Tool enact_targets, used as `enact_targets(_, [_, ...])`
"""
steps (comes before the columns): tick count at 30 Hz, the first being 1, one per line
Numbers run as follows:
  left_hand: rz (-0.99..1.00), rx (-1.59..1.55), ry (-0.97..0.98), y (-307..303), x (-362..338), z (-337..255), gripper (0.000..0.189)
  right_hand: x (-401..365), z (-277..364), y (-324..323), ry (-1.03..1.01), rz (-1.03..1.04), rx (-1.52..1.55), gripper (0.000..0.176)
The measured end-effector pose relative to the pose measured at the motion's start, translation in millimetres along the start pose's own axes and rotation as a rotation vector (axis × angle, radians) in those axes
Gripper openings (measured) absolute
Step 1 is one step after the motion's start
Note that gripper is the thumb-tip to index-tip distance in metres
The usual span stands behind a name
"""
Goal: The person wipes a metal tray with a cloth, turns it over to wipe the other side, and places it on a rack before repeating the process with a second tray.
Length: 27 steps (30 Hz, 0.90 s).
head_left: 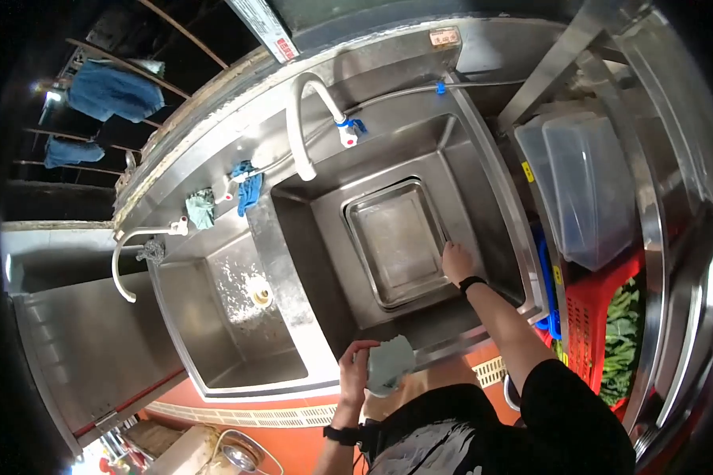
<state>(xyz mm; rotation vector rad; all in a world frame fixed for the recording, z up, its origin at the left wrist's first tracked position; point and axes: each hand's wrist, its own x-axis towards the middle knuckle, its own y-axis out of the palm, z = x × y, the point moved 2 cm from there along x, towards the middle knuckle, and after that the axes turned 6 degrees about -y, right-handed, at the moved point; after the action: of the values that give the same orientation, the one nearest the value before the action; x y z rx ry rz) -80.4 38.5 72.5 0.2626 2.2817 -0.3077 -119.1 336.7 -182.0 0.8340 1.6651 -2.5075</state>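
A rectangular metal tray (pixel 396 245) lies on the bottom of the large steel sink basin (pixel 325 261). My right hand (pixel 457 263) reaches down into that basin, its fingers closed at the tray's right rim; the fingertips are partly hidden. Near the front edge of the sink, close to my body, my left hand (pixel 356 370) grips a pale green cloth (pixel 392 364). The cloth hangs apart from the tray.
A white curved faucet (pixel 297 127) overhangs the large basin. To the left is a smaller basin (pixel 198 301) with a second faucet (pixel 119 269). Blue cloth (pixel 249 190) hangs at the back ledge. On the right, a rack holds plastic bins (pixel 586 190) and a red basket (pixel 586 324) beside leafy greens (pixel 624 340).
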Motion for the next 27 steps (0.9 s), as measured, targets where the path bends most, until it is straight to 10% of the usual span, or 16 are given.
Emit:
enact_targets(12, [-0.001, -0.159, -0.218, 71, 41, 23, 0.022, 28, -13, 23, 0.091, 0.151, -0.087, 0.043])
enact_targets(27, [0.051, -0.185, -0.126, 33, 17, 28, 0.021, 22, -15, -2, 0.059, 0.210, 0.659, 0.039])
